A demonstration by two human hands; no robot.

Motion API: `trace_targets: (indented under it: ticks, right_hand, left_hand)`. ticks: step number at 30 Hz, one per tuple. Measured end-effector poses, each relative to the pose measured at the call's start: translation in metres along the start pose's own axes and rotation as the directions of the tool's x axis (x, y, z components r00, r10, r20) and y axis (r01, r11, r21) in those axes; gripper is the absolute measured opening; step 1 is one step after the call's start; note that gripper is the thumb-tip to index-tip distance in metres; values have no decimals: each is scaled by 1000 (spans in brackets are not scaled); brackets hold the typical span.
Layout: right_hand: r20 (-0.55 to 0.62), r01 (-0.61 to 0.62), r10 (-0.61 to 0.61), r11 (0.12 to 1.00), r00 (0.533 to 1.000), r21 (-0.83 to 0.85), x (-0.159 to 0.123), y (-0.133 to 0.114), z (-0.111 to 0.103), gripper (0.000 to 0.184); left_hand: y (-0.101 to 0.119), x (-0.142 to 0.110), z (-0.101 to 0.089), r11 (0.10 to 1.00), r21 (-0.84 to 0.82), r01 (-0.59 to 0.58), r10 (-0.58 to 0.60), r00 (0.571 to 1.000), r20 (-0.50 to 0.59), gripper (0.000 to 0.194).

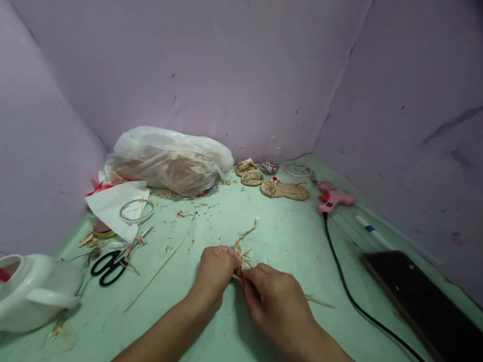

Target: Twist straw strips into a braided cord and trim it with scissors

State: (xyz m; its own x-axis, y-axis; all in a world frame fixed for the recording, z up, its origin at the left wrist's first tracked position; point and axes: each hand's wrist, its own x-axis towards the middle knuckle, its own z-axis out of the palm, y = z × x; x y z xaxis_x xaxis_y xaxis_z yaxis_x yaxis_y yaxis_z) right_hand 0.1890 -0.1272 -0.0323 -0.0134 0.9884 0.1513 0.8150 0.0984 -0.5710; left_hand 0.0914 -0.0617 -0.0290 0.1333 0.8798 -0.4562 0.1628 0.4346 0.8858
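Note:
Both my hands meet over the middle of the green tabletop (185,328). My left hand (218,271) is closed, its fingers pinching a twisted strand of dried plant fibre (245,235) that sticks up and away beyond the fingertips. Right beside it my right hand (274,294) is closed too, thumb and fingers pressed on the same fibre. A loose end of straw-coloured fibre (320,301) pokes out to the right from behind my right hand. Exactly how the strands cross between my fingers is hidden.
At the left lie black-handled scissors (109,267), a wire ring (137,211) and a white pot (34,295). A plastic bag (169,158) and woven sole-shaped pieces (284,189) sit at the back. Rightward are a pink glue gun (334,195), its black cord (349,295) and a phone (424,306).

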Motion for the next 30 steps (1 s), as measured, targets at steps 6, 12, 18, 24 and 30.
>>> trace_targets:
  ticks: [6, 12, 18, 24, 30]
  right_hand:
    - [97, -361, 351, 852, 931, 380, 18, 21, -26, 24]
    - [144, -314, 280, 862, 949, 398, 19, 23, -20, 35]
    - [20, -190, 190, 962, 982, 194, 18, 21, -21, 16]
    - [109, -370, 354, 881, 929, 295, 16, 12, -16, 19]
    - [-31, -29, 27, 998, 999, -53, 2, 2, 3, 20]
  left_hand:
    - [-3, 1, -2, 997, 62, -37, 37, 999, -1, 7]
    - [-11, 3, -3, 989, 119, -84, 77, 995, 61, 6]
    - [-12, 2, -2, 965, 230, -125, 113, 991, 67, 13]
    - [-11, -2, 3, 967, 234, -101, 100, 995, 16, 12]
    - [-5, 0, 4, 1000, -4, -18, 18, 1000, -16, 10]
